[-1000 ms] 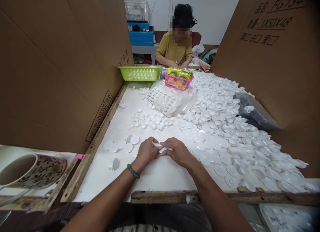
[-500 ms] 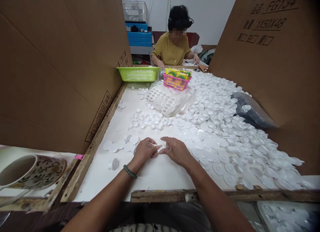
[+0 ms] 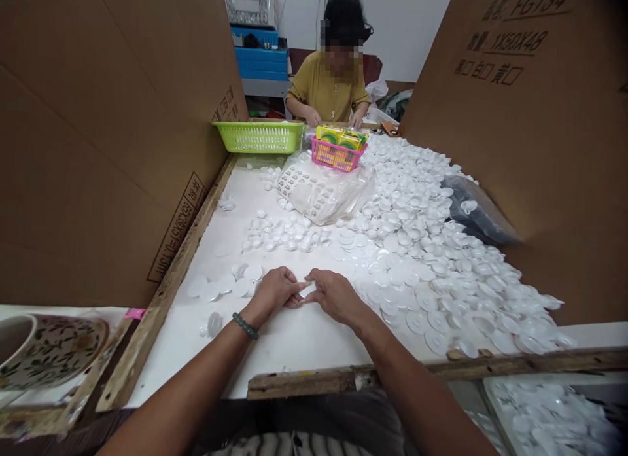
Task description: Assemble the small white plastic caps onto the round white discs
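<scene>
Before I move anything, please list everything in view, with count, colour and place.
Wood-edged table: one, white, centre
Round plastic pieces: uncountable, white, table's right
Small rounded plastic pieces: many, white, table's middle
Flat plastic discs: several, white, table's left
Perforated plastic basket: one, lime green, far left
Clear printed plastic bag: one, colourless, far middle
Small perforated plastic basket: one, pink, on bag
Packets: several, yellow-green, inside pink basket
Cardboard panels: two, brown, either side
Film-wrapped bundle: one, dark, right edge
Leaf-patterned cup: one, cream, lower left
Plastic boxes: count unclear, blue, background
Co-worker: one, mustard top, far side
Bead bracelet: one, dark green, left wrist
Left hand and right hand: two, bare, centre, pinching white piece
</scene>
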Available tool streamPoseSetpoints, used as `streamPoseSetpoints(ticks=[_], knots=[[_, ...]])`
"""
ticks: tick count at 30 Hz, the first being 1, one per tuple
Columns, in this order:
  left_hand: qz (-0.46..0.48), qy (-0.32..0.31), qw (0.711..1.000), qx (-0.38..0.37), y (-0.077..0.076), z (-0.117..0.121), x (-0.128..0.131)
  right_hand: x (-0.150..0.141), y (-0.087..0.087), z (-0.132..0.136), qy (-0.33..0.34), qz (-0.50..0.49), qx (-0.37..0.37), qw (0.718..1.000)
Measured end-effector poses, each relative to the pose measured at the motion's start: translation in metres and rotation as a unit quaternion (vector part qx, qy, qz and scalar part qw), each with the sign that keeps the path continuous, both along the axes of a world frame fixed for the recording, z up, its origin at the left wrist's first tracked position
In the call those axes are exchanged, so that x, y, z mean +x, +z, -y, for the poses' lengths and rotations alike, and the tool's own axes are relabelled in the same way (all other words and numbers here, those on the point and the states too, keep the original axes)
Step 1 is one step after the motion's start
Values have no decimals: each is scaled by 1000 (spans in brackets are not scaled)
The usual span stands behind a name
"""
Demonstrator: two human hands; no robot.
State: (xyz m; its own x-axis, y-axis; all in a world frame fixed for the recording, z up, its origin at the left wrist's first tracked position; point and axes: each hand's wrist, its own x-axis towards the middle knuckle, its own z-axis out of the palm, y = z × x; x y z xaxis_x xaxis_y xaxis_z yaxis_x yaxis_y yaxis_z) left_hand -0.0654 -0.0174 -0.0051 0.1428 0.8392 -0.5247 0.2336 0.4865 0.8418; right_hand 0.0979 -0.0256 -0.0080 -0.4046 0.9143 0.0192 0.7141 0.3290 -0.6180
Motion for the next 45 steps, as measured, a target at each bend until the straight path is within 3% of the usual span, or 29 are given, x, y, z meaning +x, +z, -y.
streamPoseSetpoints(ticks=[7,13,17,19,22,25,27,31,34,40,45], knots=[[-18,9,995,99,-10,10,1,-2,2,0,-5,-29,-26,999],[18,2,999,31,-7,6,2,0,4,-4,-7,-58,-76,995],[-61,-8,996,68,-3,6,6,-3,0,-5,-17,-40,-47,998],[-139,-26,983,116,0,8,7,-4,-1,-4,-14,-22,-27,999],[-277,-46,938,203,9,13,0,1,0,-7,-19,-8,28,999],[-386,-46,887,248,16,18,-12,12,2,-14,-97,50,142,984],[-416,-55,874,244,18,20,-19,20,3,-22,-133,127,190,965],[-426,-54,862,269,15,23,-21,27,0,-35,-117,245,184,945],[-416,-53,853,310,9,24,-15,26,-2,-37,-120,263,180,940],[-356,-55,869,339,-1,25,-11,14,-5,-24,-133,145,120,973],[-325,-59,877,349,-6,26,-15,-9,3,-8,-45,66,182,980]])
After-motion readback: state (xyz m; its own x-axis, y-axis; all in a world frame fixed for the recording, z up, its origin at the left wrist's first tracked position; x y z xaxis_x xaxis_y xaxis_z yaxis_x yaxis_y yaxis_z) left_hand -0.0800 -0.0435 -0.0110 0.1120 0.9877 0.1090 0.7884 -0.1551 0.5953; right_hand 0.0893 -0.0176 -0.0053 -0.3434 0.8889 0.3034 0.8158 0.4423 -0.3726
